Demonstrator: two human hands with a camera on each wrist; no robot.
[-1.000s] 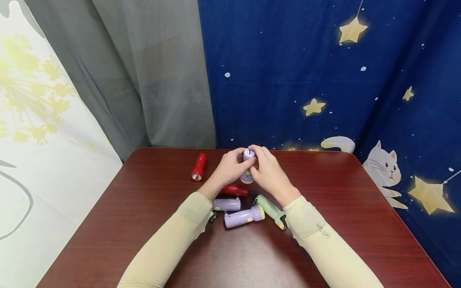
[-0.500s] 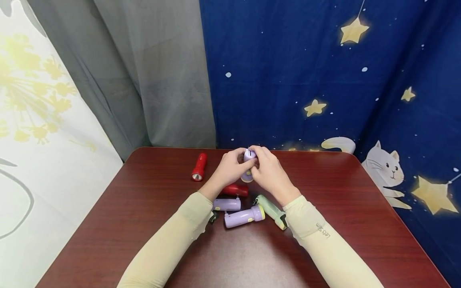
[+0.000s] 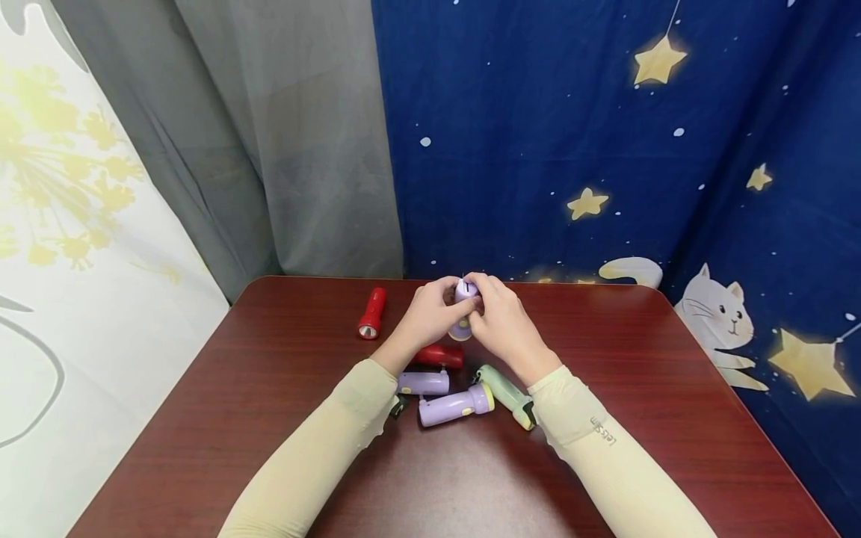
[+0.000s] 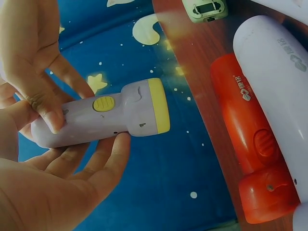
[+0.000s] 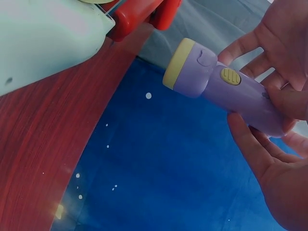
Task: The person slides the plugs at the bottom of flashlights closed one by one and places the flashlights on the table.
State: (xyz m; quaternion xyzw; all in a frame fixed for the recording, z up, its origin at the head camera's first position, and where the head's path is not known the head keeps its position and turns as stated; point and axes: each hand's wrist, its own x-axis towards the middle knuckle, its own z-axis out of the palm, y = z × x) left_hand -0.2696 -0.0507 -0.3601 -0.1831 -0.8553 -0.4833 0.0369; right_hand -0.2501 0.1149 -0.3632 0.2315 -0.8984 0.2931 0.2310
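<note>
Both hands hold a purple flashlight (image 3: 460, 329) near the table's far edge, its yellow-rimmed head lower and toward me, its tail up. My left hand (image 3: 430, 308) grips the body from the left. From the right, my right hand (image 3: 503, 321) pinches the tail end, the thumbs close together. In the left wrist view the flashlight (image 4: 110, 115) shows its yellow slide switch (image 4: 104, 103); left-hand fingers support it from below. The right wrist view shows the same flashlight (image 5: 221, 86), fingers around its rear half. Fingers partly hide the tail.
Closer to me lie two purple flashlights (image 3: 451, 408), a red flashlight (image 3: 440, 356) partly behind the left wrist, and a green flashlight (image 3: 506, 394) beside the right sleeve. Another red flashlight (image 3: 372, 314) lies apart at the left. Curtains hang behind the table (image 3: 269, 418).
</note>
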